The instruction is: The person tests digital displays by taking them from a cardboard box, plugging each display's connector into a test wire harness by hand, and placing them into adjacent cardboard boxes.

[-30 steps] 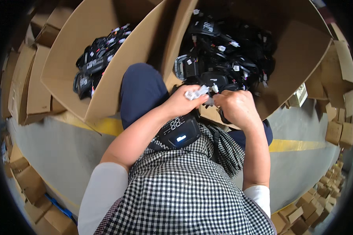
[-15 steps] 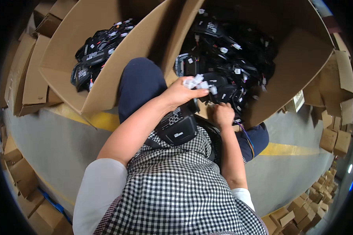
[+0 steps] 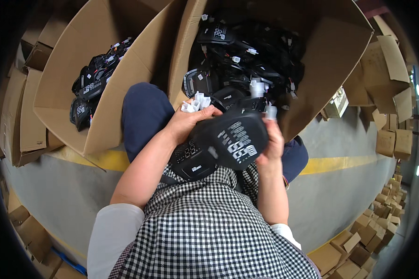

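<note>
My left hand (image 3: 184,123) is closed round a bunch of white plug connectors (image 3: 196,103), its thumb reaching toward a black display panel (image 3: 235,139). My right hand (image 3: 272,144) grips that panel by its right edge; the panel is tilted and somewhat blurred. White plugs (image 3: 257,88) stick up just beyond it. A second black panel (image 3: 191,162) is below my left hand, over my lap, partly covered by the first one. Whether wires join it to the plugs in my left hand is hidden.
Ahead stands a large open carton (image 3: 333,60) with many black display panels (image 3: 260,56) and wired plugs. Another carton (image 3: 56,88) at left holds a smaller heap (image 3: 95,76). Cardboard boxes (image 3: 391,139) line both sides. A yellow stripe (image 3: 335,163) crosses the grey floor.
My right hand has come up from the near edge of the big carton, with a black display panel now in it. My left hand has shifted left, still holding the white plugs.
</note>
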`<control>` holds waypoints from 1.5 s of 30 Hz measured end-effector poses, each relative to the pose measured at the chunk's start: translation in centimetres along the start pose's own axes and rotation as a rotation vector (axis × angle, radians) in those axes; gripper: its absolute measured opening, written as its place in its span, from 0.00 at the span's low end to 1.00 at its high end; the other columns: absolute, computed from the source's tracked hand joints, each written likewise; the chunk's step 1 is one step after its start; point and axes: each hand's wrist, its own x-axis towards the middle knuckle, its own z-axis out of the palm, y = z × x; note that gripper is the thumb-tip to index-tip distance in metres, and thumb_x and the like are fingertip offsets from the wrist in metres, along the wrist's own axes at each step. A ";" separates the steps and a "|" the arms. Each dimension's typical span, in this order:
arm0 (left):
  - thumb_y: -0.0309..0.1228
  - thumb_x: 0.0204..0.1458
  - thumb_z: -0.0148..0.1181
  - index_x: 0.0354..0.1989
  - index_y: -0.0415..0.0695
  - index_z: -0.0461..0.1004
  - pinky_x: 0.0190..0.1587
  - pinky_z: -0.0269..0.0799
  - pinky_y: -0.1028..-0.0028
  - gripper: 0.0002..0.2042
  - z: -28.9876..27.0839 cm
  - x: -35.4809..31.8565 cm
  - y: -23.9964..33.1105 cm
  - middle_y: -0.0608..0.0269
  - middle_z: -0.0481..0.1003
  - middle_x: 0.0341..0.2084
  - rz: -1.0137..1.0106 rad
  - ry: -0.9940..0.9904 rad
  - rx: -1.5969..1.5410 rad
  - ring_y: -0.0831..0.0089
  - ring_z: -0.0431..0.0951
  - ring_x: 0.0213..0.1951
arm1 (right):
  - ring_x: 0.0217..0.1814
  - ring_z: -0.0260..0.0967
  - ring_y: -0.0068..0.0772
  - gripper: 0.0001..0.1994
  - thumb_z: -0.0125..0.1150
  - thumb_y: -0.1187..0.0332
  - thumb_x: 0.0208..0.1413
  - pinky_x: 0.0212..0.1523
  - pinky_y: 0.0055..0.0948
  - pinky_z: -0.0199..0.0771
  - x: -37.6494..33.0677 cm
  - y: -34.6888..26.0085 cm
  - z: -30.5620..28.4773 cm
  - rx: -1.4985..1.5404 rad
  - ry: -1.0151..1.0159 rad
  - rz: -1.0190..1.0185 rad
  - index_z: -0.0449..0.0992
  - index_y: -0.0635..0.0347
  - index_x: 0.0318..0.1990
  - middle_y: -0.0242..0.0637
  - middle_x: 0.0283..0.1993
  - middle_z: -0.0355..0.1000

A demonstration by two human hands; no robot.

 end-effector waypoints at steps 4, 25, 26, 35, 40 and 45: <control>0.32 0.58 0.59 0.52 0.39 0.69 0.42 0.80 0.71 0.16 -0.2 1.1 -0.1 0.52 0.77 0.45 0.042 -0.239 -0.067 0.68 0.80 0.42 | 0.32 0.71 0.17 0.09 0.58 0.62 0.61 0.31 0.18 0.72 2.4 4.3 -0.9 -0.171 -0.205 0.334 0.73 0.58 0.36 0.29 0.33 0.74; 0.26 0.56 0.60 0.49 0.39 0.69 0.40 0.75 0.75 0.13 0.0 -0.1 -1.9 0.62 0.74 0.37 0.263 -0.108 0.172 0.75 0.77 0.37 | 0.12 0.41 0.10 0.12 0.54 0.67 0.59 0.15 0.20 0.36 5.7 -2.3 1.6 -0.791 -0.182 0.438 0.73 0.64 0.25 0.18 0.13 0.53; 0.26 0.56 0.60 0.49 0.39 0.69 0.40 0.75 0.75 0.13 -0.1 -0.1 -2.0 0.62 0.74 0.37 0.260 -0.099 0.171 0.75 0.77 0.37 | 0.12 0.41 0.09 0.12 0.55 0.67 0.58 0.15 0.20 0.35 5.7 -1.8 1.1 -0.755 -0.181 0.422 0.73 0.63 0.25 0.18 0.13 0.53; 0.26 0.56 0.60 0.48 0.40 0.71 0.40 0.74 0.78 0.13 0.0 0.2 -1.3 0.64 0.75 0.36 0.228 -0.156 0.315 0.79 0.76 0.35 | 0.13 0.41 0.10 0.10 0.57 0.68 0.58 0.14 0.19 0.35 6.0 -0.7 -0.6 -0.552 -0.280 0.526 0.75 0.64 0.28 0.18 0.14 0.54; 0.25 0.55 0.61 0.47 0.41 0.72 0.38 0.73 0.78 0.12 0.4 0.2 -1.0 0.66 0.75 0.32 0.250 -0.109 0.248 0.81 0.75 0.32 | 0.16 0.46 0.10 0.09 0.57 0.66 0.60 0.16 0.16 0.39 5.4 -0.4 -0.8 -0.630 -0.168 0.338 0.75 0.63 0.32 0.20 0.17 0.59; 0.23 0.56 0.54 0.56 0.40 0.64 0.28 0.67 0.74 0.19 -1.0 -5.4 5.1 0.62 0.71 0.27 0.702 0.001 -0.105 0.75 0.69 0.24 | 0.22 0.57 0.12 0.09 0.55 0.67 0.62 0.22 0.16 0.54 7.5 -1.9 -4.0 -0.869 0.283 -0.207 0.77 0.62 0.36 0.24 0.25 0.67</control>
